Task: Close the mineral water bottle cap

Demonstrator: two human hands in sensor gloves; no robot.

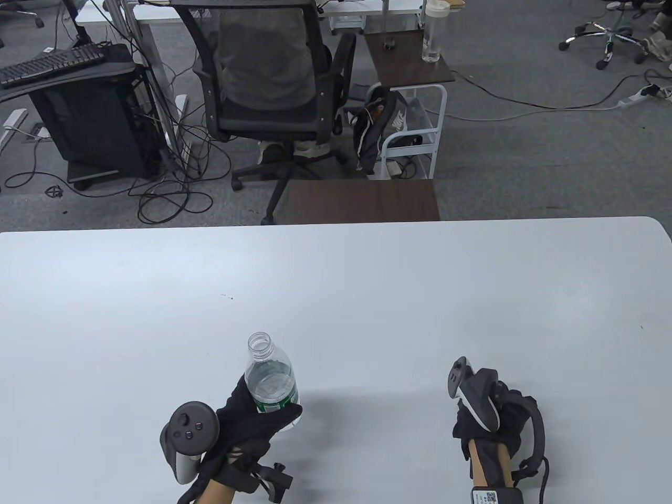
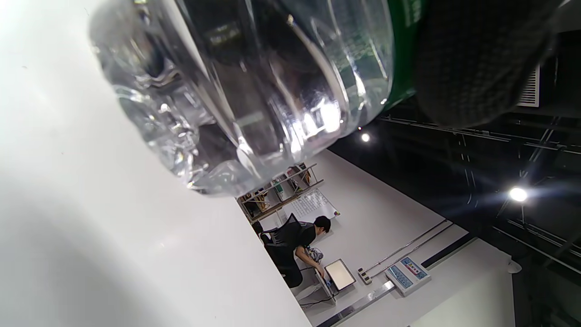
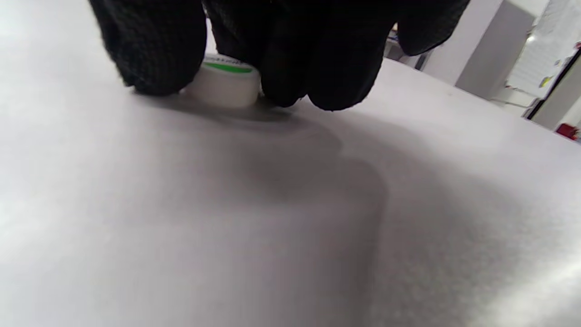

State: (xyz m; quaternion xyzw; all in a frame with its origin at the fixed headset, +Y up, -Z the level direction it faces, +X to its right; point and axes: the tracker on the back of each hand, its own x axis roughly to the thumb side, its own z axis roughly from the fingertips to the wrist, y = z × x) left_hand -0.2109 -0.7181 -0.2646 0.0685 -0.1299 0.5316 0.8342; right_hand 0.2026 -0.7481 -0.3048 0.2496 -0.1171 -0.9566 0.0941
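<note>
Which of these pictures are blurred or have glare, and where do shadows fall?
Table view: sharp, with soft shadows beside the left hand and bottle. Left wrist view: bright glints on the bottle, ceiling lamps flaring. Right wrist view: soft focus; the right hand at the cap shadows the table.

Grey carpet [image 1: 525,157], black office chair [image 1: 273,89], trailing cables [image 1: 173,199].

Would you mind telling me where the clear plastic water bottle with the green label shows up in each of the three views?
Table view: the clear plastic water bottle with the green label stands low and left of centre, uncapped, gripped by the left hand.
Left wrist view: it fills the top, base towards the camera.
Right wrist view: not in it; only the small white cap under the right hand's fingers.
Shared landmark: the white table.
</note>
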